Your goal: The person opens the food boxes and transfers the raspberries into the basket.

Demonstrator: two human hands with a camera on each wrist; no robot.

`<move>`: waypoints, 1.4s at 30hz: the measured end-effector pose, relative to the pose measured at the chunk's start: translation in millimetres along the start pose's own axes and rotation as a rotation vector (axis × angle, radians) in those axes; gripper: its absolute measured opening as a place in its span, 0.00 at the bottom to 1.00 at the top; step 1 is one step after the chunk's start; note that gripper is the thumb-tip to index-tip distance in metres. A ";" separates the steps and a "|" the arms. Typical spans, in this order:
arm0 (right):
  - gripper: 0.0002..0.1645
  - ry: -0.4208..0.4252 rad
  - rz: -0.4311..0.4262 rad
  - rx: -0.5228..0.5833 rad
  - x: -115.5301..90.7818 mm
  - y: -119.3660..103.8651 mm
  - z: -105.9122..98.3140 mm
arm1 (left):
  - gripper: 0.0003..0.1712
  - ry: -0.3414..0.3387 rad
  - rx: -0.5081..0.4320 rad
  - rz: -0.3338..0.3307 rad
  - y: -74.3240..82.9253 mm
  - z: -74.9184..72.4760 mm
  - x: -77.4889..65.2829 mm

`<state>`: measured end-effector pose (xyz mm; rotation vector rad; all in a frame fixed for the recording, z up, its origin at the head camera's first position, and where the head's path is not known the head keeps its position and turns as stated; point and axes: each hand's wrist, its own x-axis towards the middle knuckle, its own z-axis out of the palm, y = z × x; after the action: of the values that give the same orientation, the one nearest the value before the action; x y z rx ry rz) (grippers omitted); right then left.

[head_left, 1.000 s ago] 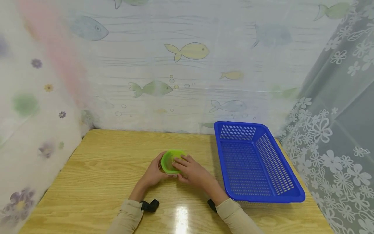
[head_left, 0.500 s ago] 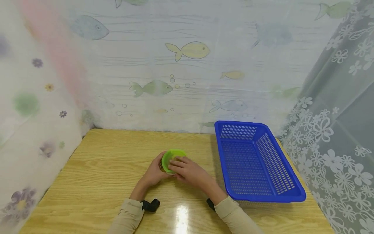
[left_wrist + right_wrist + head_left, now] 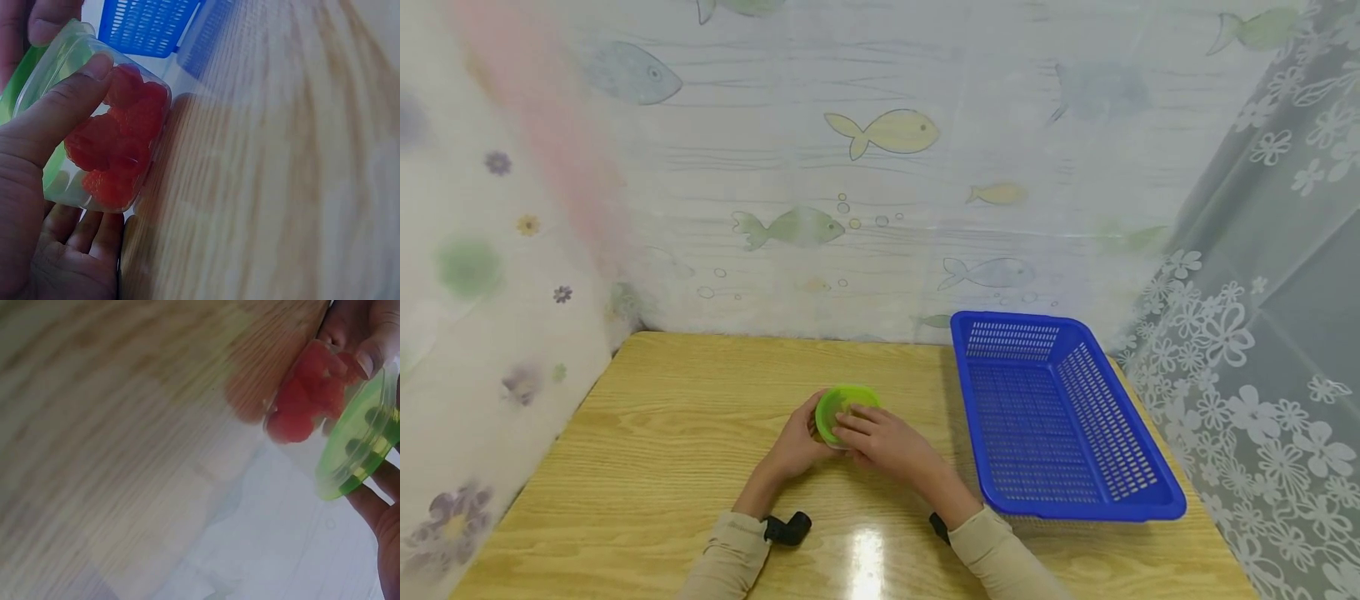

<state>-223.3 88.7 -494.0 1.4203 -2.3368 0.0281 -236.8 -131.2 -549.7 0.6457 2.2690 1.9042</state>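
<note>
A small clear plastic tub (image 3: 147, 187) with a green lid (image 3: 829, 410) stands on the table, tilted in the wrist views by the camera angle. Through its wall, red raspberries (image 3: 128, 122) show in the left wrist view. My left hand (image 3: 797, 437) grips the tub's left side, thumb along the near wall and fingers round the far side. My right hand (image 3: 891, 442) holds the lid at its right and near side, bent fingers lying over the top. Its thumb is hidden in the head view. Whether the lid is fully seated cannot be told.
A blue perforated plastic basket (image 3: 1075, 510) stands on the right of the wooden table (image 3: 685, 417), partly past its right edge. Behind is a fish-patterned curtain (image 3: 880, 250); a flowered sheer curtain (image 3: 1247, 400) hangs at the right.
My right fingers have shifted slightly left over the lid, and the right thumb has slipped out of sight below. The left hand and tub have barely moved.
</note>
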 end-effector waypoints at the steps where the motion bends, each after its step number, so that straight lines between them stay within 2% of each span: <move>1: 0.26 0.008 0.001 0.002 0.0 -0.2 0.0 | 0.52 -0.001 -0.004 0.000 -0.4 0.1 0.0; 8: 0.25 0.089 0.001 0.018 1.8 -1.7 2.0 | 0.52 -0.003 -0.017 0.003 -0.6 0.3 -0.2; 17: 0.23 0.167 0.041 0.120 5.3 -1.7 2.3 | 0.49 -0.003 0.002 0.030 -2.8 0.3 -1.2; 25: 0.18 0.317 0.111 0.191 14.2 0.1 5.9 | 0.46 0.010 0.025 0.044 -1.4 1.3 -2.1; 30: 0.18 0.376 0.137 0.225 20.4 3.1 8.7 | 0.45 0.023 0.033 0.033 -0.4 1.1 -1.9; 35: 0.21 0.394 0.239 0.387 23.3 7.4 9.6 | 0.48 0.018 0.030 0.000 -2.7 1.4 -1.4; 40: 0.17 0.338 0.407 0.660 23.8 8.0 11.2 | 0.49 0.012 0.034 -0.012 -3.6 2.7 -1.4; 42: 0.15 0.351 0.464 0.760 24.1 8.3 13.3 | 0.49 0.011 0.035 -0.010 -4.2 3.6 -0.8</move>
<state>-244.5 69.3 -496.3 0.9776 -2.3748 1.2936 -235.9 -128.8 -554.7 0.6286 2.3125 1.8721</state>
